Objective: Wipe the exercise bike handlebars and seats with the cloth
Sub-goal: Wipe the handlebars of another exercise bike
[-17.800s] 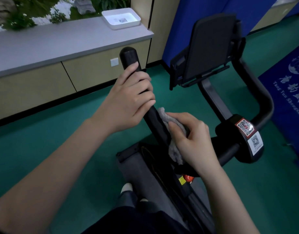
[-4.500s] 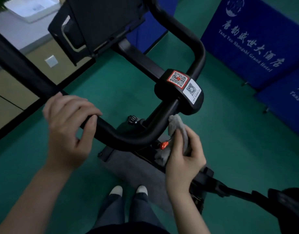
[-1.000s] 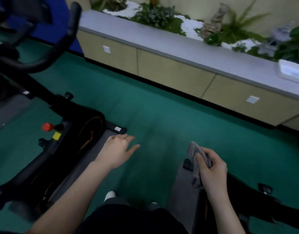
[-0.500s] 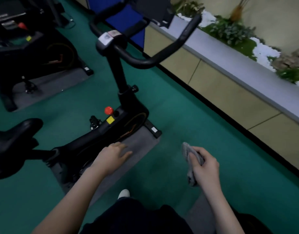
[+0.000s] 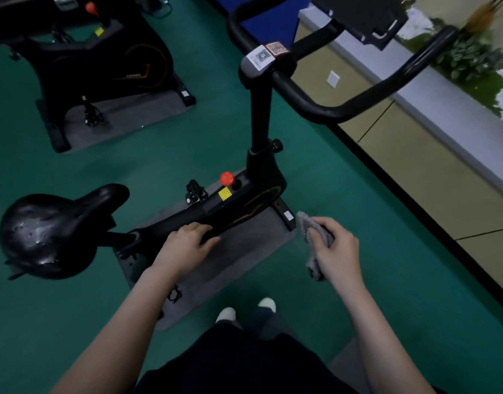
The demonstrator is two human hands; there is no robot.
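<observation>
A black exercise bike (image 5: 244, 206) stands side-on in front of me on a grey mat (image 5: 239, 257). Its glossy black seat (image 5: 51, 231) is at the left, and its curved black handlebar (image 5: 344, 106) rises at the upper right. My right hand (image 5: 335, 251) is shut on a crumpled grey cloth (image 5: 312, 240), held in the air to the right of the bike frame, touching nothing. My left hand (image 5: 185, 245) hovers empty over the frame with fingers loosely spread. Neither hand touches seat or handlebar.
A second black bike (image 5: 102, 66) on its own mat stands at the upper left. A low cabinet (image 5: 432, 177) with a grey top and plants runs along the right. Green floor (image 5: 358, 194) lies between. My white shoes (image 5: 244, 308) are below.
My view has swung to a bike that is now close and centred, with seat and handlebar in full view. Both hands stay low in front of me, the cloth still in the right.
</observation>
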